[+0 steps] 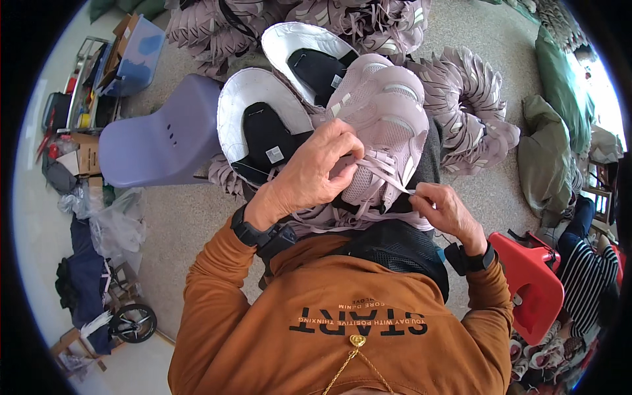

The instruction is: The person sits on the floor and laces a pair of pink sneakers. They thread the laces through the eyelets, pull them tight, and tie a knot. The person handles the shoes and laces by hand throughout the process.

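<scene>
Left grip [313,168] pinching pale lace [388,176], right grip [442,207] pinching its end, pink shoe upper [394,118] between them.

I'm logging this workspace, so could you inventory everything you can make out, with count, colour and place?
shoe uppers: several, pale pink, in the lap
lace: at least one, pale pink, pinched between both hands
piled uppers: many, pale pink, floor beyond the lap and to its right
purple chair: one, left
tub: one, blue, upper left
plastic bag: at least one, clear, left
wheel: one, black, lower left
sacks: at least two, green and grey-green, right
red chair: one, right
another person: one, striped top, far right
wristbands: two, dark, on the wrists
left hand: one, bare, centre
right hand: one, bare, right of centre
</scene>
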